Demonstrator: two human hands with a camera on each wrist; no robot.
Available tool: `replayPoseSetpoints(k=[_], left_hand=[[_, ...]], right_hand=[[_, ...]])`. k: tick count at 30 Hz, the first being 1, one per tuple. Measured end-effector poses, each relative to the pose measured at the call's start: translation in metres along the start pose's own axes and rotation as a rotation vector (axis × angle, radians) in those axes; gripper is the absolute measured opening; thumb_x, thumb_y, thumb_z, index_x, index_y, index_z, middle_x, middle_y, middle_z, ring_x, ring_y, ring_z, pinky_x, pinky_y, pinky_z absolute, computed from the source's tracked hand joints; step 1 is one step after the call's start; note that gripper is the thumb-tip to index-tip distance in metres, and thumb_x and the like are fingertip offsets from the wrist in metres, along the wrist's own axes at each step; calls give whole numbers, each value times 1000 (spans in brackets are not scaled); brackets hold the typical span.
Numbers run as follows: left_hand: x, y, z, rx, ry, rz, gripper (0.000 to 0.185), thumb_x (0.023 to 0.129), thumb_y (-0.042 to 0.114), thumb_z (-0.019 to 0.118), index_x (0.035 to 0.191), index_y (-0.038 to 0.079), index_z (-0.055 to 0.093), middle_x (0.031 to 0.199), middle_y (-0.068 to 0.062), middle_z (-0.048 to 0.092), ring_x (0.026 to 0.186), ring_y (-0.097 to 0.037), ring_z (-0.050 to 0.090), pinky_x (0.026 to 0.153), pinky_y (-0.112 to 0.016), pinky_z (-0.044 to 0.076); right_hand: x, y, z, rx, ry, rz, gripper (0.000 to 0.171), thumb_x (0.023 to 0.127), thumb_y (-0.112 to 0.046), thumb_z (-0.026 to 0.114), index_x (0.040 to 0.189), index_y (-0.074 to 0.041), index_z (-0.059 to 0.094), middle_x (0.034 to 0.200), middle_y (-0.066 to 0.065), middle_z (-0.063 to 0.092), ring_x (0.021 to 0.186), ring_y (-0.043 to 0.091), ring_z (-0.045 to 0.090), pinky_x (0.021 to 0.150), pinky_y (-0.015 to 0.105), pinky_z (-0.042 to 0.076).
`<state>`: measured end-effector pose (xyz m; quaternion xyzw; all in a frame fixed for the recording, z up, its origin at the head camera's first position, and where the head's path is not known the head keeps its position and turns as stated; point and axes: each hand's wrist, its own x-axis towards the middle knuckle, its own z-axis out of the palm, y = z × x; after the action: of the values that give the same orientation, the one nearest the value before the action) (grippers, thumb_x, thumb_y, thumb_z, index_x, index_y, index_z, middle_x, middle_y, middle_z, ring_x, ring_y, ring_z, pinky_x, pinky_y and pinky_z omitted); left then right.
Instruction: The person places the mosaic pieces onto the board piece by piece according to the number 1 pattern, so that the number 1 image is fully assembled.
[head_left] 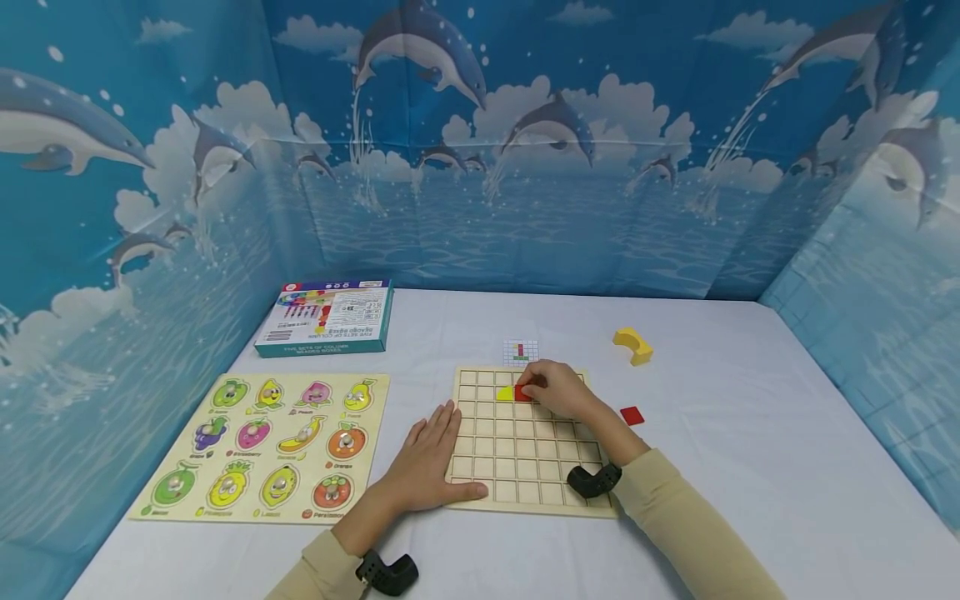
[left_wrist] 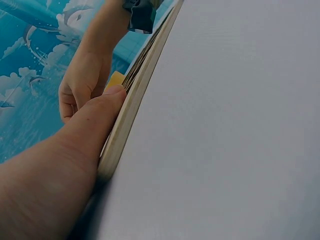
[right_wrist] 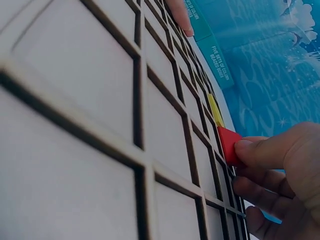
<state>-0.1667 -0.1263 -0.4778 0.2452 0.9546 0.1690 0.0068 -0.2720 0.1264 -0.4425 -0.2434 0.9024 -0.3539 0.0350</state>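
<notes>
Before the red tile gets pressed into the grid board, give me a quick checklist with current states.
1. Right hand pinches the red tile: ok.
2. Red tile seated flat in its cell: not ok, it stands tilted in the right wrist view.
3. Left hand rests flat on the grid board edge, steadying it: ok.
4. Yellow tile lies in the cell beside the red tile: ok.
5. Pattern card visible behind the board: ok; its design is too small to read.
6. Spare red tile lies on the table, off the board: ok.
</notes>
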Motion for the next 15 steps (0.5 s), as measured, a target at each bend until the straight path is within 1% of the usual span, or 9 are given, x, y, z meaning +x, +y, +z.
replayPoseSetpoints(k=[6,10,15], left_hand=[[0,1,-1,-10,0,-1,115,72,81,43,147,0,9,153,-14,4,140,-24,2,108,-48,10],[0,0,0,-5,8,2,115,72,80,43,147,0,10,153,-14,5,140,-25,3,107,-48,10],[0,0,0,-11,11,0,115,72,80,44,147,-1,10,153,-14,5,140,-25,4,107,-48,10]], right_hand=[[0,-2,1,-42,7,-8,9,89,-7,61,92,-7,69,86,1,56,73,15,49,65,32,43],[0,-1,2,-49,9,-21,8,89,-8,61,92,-7,69,87,1,56,74,14,51,67,32,43],[0,1,3,-54,11,-11,7,88,-8,62,92,-8,68,88,0,57,76,14,52,69,32,45]])
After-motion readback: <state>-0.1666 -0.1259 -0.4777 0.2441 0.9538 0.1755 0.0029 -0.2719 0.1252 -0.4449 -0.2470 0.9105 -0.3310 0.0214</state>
